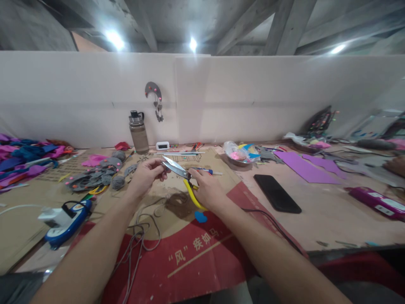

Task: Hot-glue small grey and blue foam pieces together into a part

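Yellow-handled scissors (176, 168) are held in my right hand (208, 185) over the middle of the table, blades pointing left and slightly apart. My left hand (148, 176) is at the blade tips, thumb and fingers pinched together. What they pinch, if anything, is too small to make out. Below both hands, a long grey cord (139, 242) lies in loose loops on a red-and-brown cardboard sheet (202, 257). A small blue felt scrap (200, 217) rests under the scissors' handle. Behind my right hand lies a blue-and-white pen (215, 172).
Left are a blue power strip (68, 223), grey felt pieces with yarn balls (118, 182) and coloured fabric (28, 156). A bottle (139, 137) stands by the white partition (237, 97). Right are a bowl (237, 161), a black phone (277, 193), purple felt (305, 166) and another person's hand (396, 165).
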`<control>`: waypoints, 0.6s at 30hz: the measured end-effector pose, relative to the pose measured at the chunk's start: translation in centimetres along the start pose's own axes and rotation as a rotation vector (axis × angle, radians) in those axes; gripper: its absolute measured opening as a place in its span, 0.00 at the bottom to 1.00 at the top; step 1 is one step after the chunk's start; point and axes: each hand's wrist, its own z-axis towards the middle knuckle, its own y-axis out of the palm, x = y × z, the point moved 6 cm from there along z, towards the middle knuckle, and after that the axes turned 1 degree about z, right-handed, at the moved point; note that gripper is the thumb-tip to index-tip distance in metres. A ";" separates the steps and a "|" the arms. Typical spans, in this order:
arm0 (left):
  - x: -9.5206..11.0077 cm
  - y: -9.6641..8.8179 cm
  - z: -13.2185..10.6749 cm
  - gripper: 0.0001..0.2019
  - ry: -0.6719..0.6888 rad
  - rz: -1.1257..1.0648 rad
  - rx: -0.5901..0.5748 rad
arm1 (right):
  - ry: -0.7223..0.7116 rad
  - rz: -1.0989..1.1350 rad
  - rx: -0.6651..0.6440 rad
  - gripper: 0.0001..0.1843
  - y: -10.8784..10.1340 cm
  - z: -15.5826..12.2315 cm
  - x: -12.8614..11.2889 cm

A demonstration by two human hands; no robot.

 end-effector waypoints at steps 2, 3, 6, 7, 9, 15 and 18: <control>0.0 0.0 0.0 0.06 -0.002 0.006 -0.005 | -0.002 -0.003 -0.003 0.21 0.1 0.0 0.0; 0.0 0.0 0.0 0.06 -0.003 0.012 -0.004 | -0.003 -0.005 -0.005 0.21 0.1 0.0 0.1; 0.1 -0.1 0.0 0.05 -0.004 0.030 0.002 | -0.002 -0.018 -0.014 0.21 0.2 0.0 0.1; 0.0 -0.1 0.0 0.05 -0.005 0.034 0.003 | -0.003 -0.023 -0.013 0.21 0.2 0.0 0.1; 0.0 -0.1 0.0 0.06 -0.007 0.040 -0.001 | -0.008 -0.036 -0.004 0.21 0.0 0.0 0.0; -0.1 -0.4 0.1 0.11 0.012 0.035 0.039 | -0.031 0.042 0.059 0.18 -0.2 0.0 0.3; -0.3 -0.9 0.2 0.12 0.015 0.040 0.093 | -0.036 0.234 0.070 0.18 0.4 0.4 0.9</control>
